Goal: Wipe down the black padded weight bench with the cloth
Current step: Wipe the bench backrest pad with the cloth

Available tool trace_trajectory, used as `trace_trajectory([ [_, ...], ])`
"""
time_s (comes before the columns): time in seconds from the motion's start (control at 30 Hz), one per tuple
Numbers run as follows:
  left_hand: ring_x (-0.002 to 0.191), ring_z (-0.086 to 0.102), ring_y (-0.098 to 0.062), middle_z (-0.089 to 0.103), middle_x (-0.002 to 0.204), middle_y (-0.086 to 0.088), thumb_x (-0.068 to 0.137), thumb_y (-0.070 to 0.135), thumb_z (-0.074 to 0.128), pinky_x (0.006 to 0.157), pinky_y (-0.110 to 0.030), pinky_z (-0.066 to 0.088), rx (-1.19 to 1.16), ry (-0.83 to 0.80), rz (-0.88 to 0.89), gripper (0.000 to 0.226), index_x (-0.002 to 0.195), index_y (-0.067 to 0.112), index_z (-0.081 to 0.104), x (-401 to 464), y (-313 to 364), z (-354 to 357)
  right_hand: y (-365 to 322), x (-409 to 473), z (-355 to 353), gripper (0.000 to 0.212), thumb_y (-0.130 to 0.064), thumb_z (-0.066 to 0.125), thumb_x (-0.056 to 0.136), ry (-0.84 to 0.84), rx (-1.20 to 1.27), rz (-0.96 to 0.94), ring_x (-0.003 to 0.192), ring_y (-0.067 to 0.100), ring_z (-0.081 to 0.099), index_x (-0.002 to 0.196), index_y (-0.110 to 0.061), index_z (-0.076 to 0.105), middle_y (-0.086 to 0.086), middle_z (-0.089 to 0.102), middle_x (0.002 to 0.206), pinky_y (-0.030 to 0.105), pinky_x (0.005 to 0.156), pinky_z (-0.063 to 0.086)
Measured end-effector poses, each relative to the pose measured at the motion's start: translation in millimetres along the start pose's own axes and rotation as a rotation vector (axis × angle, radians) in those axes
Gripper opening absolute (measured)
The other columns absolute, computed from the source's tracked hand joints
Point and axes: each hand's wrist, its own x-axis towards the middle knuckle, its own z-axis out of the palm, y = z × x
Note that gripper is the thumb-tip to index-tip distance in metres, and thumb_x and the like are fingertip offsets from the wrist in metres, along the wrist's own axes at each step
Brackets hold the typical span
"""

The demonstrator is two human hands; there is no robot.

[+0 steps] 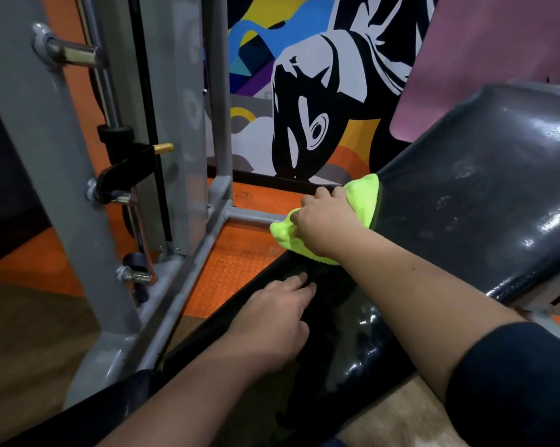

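Note:
The black padded weight bench has a flat seat pad [353,343] in the lower middle and a glossy inclined back pad [485,201] rising to the right. A bright yellow-green cloth [364,195] is pressed against the left edge of the back pad, just above where the two pads meet. My right hand [324,225] is closed on the cloth, its arm crossing the seat. Lower down, my left hand [272,321] rests flat on the seat pad with fingers spread and nothing in it.
A grey steel rack frame [40,162] with chrome pegs and a black hook stands close on the left; its base rails [204,233] run along the orange rubber floor beside the bench. A painted mural wall [304,91] is behind. Wooden floor shows at the bottom.

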Motion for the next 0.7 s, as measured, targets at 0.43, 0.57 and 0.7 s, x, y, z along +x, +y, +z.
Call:
trace_trajectory([
  [0.43,0.144,0.017,-0.013,0.016,0.160,0.011,0.087,0.012,0.046,0.114,-0.025,0.015,-0.013,0.006,0.007,0.069,0.151,0.030,0.027,-2.4,0.2,-0.4,14.9,-1.8,3.7,0.037,-0.043,0.041,0.102,-0.065,0.011,-0.079,0.114,0.032,0.047,0.132,-0.029,0.056,0.005,0.055,0.122,0.048,0.092,0.035],
  [0.57,0.144,0.016,-0.015,0.013,0.161,0.009,0.086,0.010,0.045,0.117,-0.029,0.018,0.003,-0.010,-0.007,0.072,0.152,0.029,0.024,0.6,1.5,-1.0,7.8,13.8,-2.6,0.035,-0.037,0.045,0.101,-0.078,0.017,0.036,0.118,0.034,0.046,0.133,-0.028,0.056,0.006,0.056,0.125,0.051,0.097,0.033],
  [0.7,0.144,0.016,-0.014,0.014,0.161,0.010,0.085,0.011,0.045,0.116,-0.028,0.017,-0.011,0.002,-0.003,0.071,0.151,0.029,0.027,-3.6,1.6,-1.2,-2.4,-4.1,8.1,0.039,-0.044,0.040,0.102,-0.041,-0.003,-0.108,0.115,0.033,0.047,0.133,-0.027,0.056,0.006,0.055,0.124,0.050,0.094,0.035],
])
